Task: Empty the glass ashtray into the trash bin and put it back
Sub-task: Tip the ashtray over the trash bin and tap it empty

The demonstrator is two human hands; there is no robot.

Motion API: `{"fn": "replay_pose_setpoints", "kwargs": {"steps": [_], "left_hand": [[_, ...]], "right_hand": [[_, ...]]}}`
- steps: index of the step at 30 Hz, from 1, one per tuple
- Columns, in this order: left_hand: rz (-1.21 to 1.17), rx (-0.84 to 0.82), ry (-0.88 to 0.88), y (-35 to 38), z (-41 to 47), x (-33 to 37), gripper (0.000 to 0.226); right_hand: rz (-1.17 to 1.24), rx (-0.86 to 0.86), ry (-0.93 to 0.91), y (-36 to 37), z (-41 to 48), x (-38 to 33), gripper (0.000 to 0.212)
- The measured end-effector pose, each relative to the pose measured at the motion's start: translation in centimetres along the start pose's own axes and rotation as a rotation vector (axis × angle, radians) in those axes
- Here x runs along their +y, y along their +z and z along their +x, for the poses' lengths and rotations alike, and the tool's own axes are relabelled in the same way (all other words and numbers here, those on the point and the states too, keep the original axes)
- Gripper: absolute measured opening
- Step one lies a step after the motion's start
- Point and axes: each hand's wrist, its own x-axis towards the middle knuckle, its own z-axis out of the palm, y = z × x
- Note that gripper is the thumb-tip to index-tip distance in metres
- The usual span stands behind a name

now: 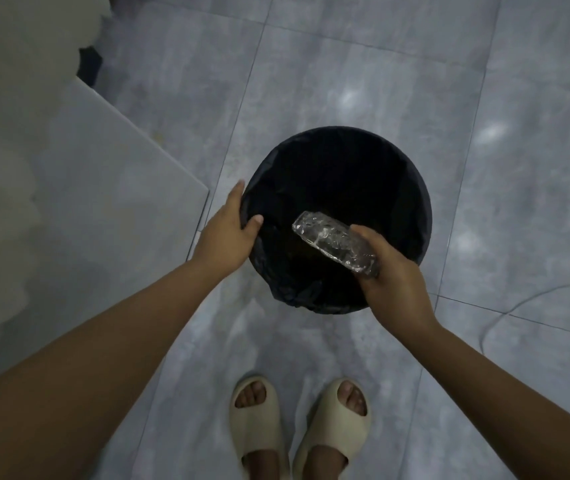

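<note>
Over the mouth of the bin (397,174), the right hand (394,282) grips the ashtray (333,240) by its near end, fingers wrapped under and thumb on top, with the glass tipped on edge so that whatever it carries can slide off into the dark below. The left hand (229,233) clasps the bin's near-left rim, thumb hooked inside over the black liner (276,289), probably to steady the bin and keep the bag open. Whether anything remains in the ashtray cannot be told; the inside of the bin is too dark to read. The bin stands on grey floor tiles (345,64), just ahead of two feet in pale slippers (259,427), with a cable (505,313) lying to the right.
</note>
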Motion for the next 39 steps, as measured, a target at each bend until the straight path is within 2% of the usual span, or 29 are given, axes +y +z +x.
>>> {"fn": "replay_pose_setpoints", "kwargs": {"steps": [3,7,10,13,17,21,24,28,30,34,39], "left_hand": [[-0.338,-0.080,-0.189,0.0,0.3,0.2,0.054],[-0.351,-0.055,-0.210,0.0,0.8,0.8,0.050],[-0.381,-0.062,-0.207,-0.2,1.0,0.8,0.050],[-0.362,-0.067,-0.158,-0.2,1.1,1.2,0.051],[-0.366,-0.067,-0.153,-0.1,0.9,1.1,0.052],[-0.359,-0.054,-0.158,-0.1,0.9,1.0,0.052],[-0.364,-0.047,-0.170,0.0,1.2,1.2,0.050],[-0.337,-0.006,-0.193,0.1,1.5,1.2,0.048],[-0.325,-0.012,-0.200,-0.1,1.4,1.1,0.047],[-0.352,-0.041,-0.205,-0.5,1.6,1.9,0.048],[-0.348,-0.049,-0.223,-0.5,1.1,1.8,0.050]], "right_hand": [[-0.123,-0.020,-0.146,0.1,0.3,0.4,0.057],[-0.410,-0.295,-0.386,1.5,0.5,1.6,0.076],[-0.383,-0.295,-0.387,1.6,0.7,1.6,0.076],[-0.322,-0.224,-0.346,1.4,1.0,1.4,0.064],[-0.166,-0.181,-0.161,1.4,1.0,1.5,0.051],[-0.049,-0.062,-0.031,0.1,1.4,1.4,0.049],[-0.118,-0.008,-0.105,-0.3,1.5,1.2,0.056],[-0.445,-0.258,-0.421,0.9,0.8,1.7,0.082],[-0.476,-0.299,-0.417,1.0,0.9,1.8,0.083],[-0.352,-0.221,-0.319,0.8,1.1,1.5,0.064],[-0.247,-0.172,-0.214,0.6,0.7,0.9,0.051]]}}
